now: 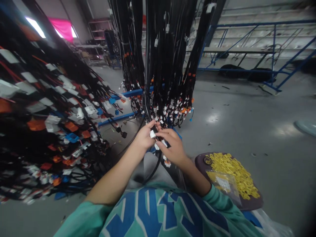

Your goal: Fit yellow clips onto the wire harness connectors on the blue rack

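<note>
Black wire bundles hang in front of me, ending in many white, orange and blue connectors. Low at the middle, my left hand is closed around the end of one bundle, with a white connector at its fingers. My right hand is beside it, its fingers bent over the same bundle end and touching the connector area. More white connectors dangle below my right hand. What lies under the right fingertips is too small to tell.
Another mass of harnesses hangs close on the left. A blue frame rail runs behind the wires. At lower right, a dark stool bears small yellow parts and a plastic bag. A blue rack stands farther back.
</note>
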`<state>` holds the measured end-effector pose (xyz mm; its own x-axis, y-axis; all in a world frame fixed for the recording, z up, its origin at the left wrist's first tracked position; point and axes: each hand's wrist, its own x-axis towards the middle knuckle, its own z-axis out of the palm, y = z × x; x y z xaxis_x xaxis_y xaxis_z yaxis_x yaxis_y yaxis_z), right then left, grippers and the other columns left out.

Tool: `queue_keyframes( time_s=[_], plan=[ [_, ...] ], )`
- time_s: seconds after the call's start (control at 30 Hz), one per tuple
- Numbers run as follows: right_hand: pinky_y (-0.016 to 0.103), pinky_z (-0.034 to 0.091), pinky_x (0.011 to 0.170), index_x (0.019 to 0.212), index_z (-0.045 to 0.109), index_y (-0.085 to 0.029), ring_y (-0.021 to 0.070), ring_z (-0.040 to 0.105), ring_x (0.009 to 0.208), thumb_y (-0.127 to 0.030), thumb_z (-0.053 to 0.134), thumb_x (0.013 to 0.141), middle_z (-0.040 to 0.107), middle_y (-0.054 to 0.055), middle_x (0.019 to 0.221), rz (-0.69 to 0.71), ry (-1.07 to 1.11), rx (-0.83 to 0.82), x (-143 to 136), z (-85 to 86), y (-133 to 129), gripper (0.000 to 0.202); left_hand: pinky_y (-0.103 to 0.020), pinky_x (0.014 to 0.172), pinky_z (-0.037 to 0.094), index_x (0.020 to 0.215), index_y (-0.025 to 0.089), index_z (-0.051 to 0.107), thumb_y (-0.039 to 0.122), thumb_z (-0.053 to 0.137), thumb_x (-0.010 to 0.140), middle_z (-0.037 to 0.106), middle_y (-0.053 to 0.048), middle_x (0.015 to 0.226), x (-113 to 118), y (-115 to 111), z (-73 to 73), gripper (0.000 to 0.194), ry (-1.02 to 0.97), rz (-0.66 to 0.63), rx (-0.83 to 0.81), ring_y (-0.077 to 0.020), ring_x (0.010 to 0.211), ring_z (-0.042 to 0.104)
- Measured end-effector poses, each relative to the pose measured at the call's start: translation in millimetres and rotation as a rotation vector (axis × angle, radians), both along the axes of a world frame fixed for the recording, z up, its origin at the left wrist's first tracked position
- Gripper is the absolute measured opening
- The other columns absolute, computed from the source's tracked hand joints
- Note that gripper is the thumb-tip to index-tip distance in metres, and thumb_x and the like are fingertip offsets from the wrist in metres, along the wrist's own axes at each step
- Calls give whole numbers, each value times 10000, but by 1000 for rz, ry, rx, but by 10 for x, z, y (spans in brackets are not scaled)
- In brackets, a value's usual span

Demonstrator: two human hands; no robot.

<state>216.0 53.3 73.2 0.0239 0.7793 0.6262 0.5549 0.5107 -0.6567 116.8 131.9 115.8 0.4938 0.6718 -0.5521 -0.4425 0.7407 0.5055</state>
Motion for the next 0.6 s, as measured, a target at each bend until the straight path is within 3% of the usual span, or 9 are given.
queue_keyframes(
  time_s=[0.13,0.27,0.4,0.43,0.53,0.6],
  plan=[
    [419,438,861,1135,576,-204,260,506,1012,-184,486,775,560,110,1057,-70,-291,-77,-38,28,17,371,-194,458,410,606,99,537,214,434,891,500,1,477,42,-73,12,324,50,17,7,-85,405,485],
    [408,441,821,1102,591,-215,259,521,958,-259,527,804,586,101,1016,-96,-324,-119,-17,-28,26,308,-195,470,396,668,97,582,144,506,828,568,-11,549,-2,-207,4,184,107,3,144,-97,465,526],
    [366,435,789,950,631,-217,224,523,893,-269,574,768,580,76,945,-74,-42,-132,25,-87,47,197,-201,508,389,770,103,608,167,571,785,589,-14,632,-96,-287,-61,75,118,-52,298,-103,532,531],
    [340,438,752,921,631,-220,203,523,843,-276,581,754,572,60,906,-37,73,-167,36,-90,53,182,-198,554,403,808,113,610,159,597,765,604,-16,687,-123,-291,-86,64,150,-9,355,-105,588,546],
    [267,418,620,854,617,-211,140,492,682,-340,589,723,543,13,777,97,464,-335,67,-69,67,185,-179,717,401,964,179,611,119,666,697,613,-7,909,-215,-284,-152,279,328,255,665,-112,821,554],
    [233,388,559,822,610,-199,114,465,613,-380,607,695,538,-6,712,157,682,-434,83,-41,69,221,-180,738,392,990,204,619,118,654,701,598,-1,920,-273,-288,-163,304,442,276,916,-115,836,537]
  ],
)
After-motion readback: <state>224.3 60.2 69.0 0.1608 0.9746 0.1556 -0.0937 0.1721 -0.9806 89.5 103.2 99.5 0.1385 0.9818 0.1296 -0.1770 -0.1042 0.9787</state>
